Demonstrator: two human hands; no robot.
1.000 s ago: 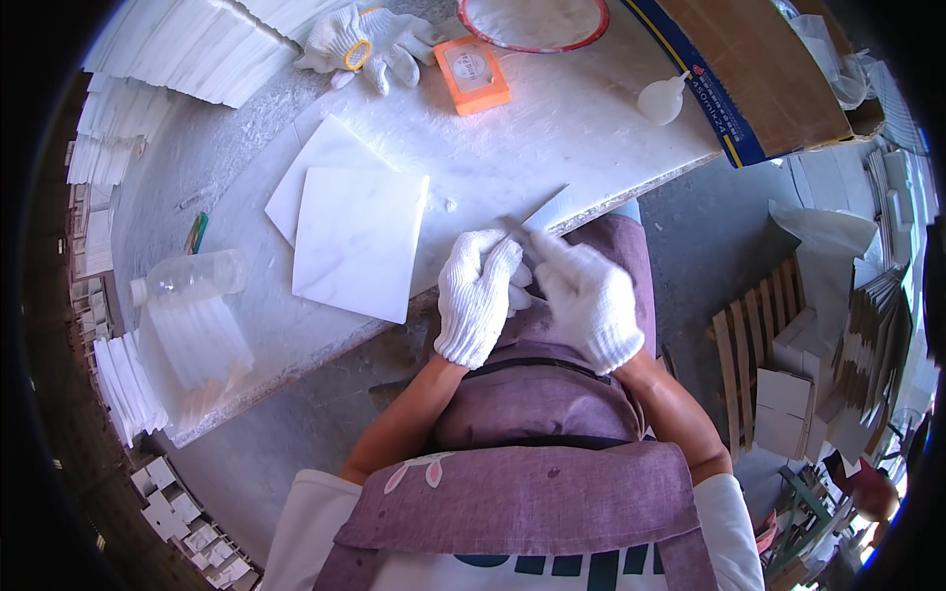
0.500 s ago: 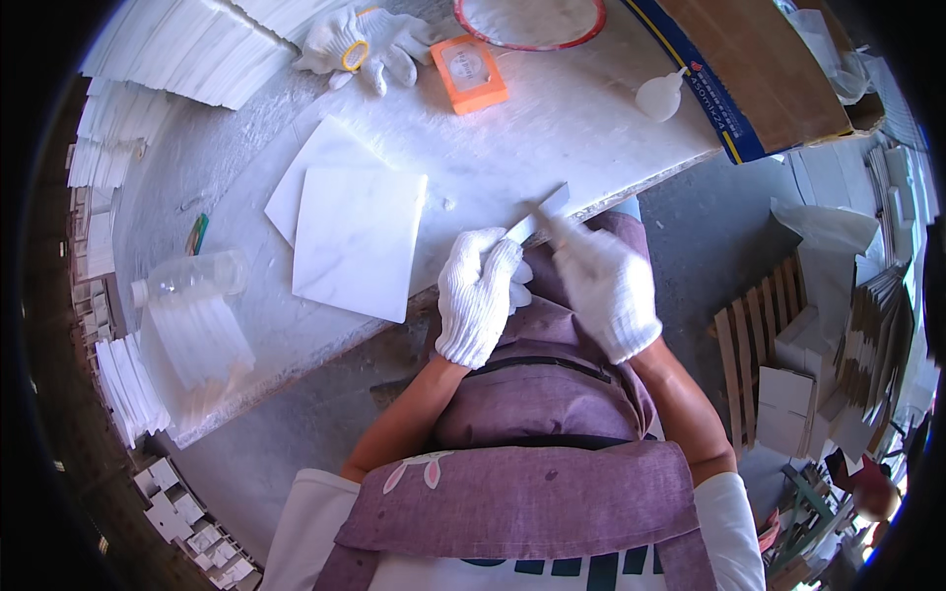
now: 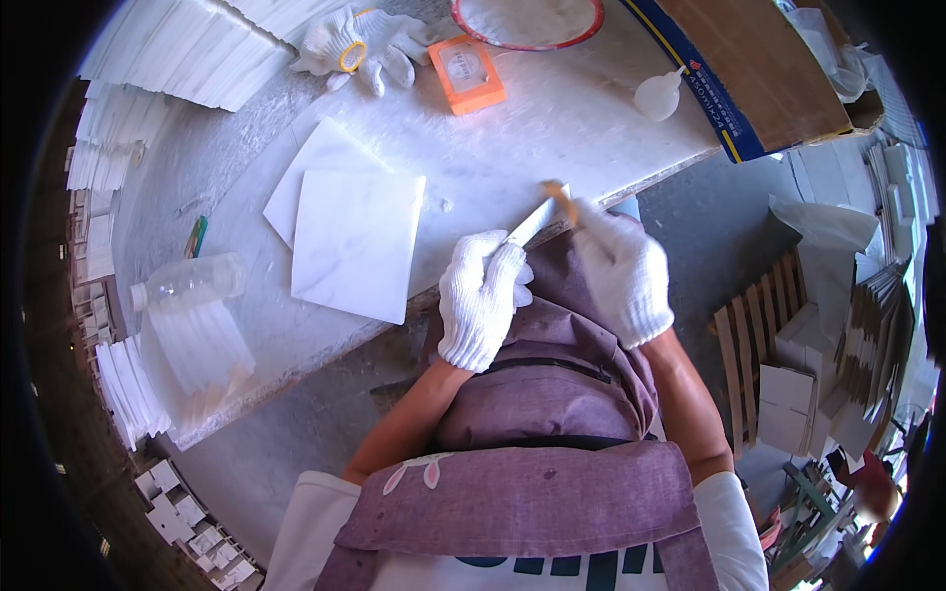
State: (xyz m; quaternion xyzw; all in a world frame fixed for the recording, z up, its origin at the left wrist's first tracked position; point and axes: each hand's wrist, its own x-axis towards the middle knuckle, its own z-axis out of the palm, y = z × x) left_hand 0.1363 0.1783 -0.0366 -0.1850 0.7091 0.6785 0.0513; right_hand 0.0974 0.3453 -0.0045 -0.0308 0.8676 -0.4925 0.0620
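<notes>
My left hand (image 3: 482, 298), in a white knitted glove, is closed around the near end of a narrow, pale flat blade (image 3: 532, 225). The blade points away and to the right, over the front edge of the stone-like worktop (image 3: 512, 118). My right hand (image 3: 625, 271), gloved alike and slightly blurred, grips a small tan stick-like piece (image 3: 560, 200), which crosses the blade near its far end. Blur hides the exact kind of the piece and whether it touches. Left of my hands lies a white marbled square tile (image 3: 357, 241), overlapping another tile (image 3: 325, 158).
An orange box (image 3: 466, 75), spare gloves (image 3: 370, 47), a red-rimmed round container (image 3: 527, 22) and a white squeeze bulb (image 3: 657, 96) stand at the back. A cardboard box (image 3: 759, 59) is far right. White tile stacks (image 3: 187, 49) and a clear bottle (image 3: 192, 281) lie left.
My right hand has moved slightly right and nearer, and the tan piece has shifted toward the blade's far end. My left hand stays almost in place, still holding the blade.
</notes>
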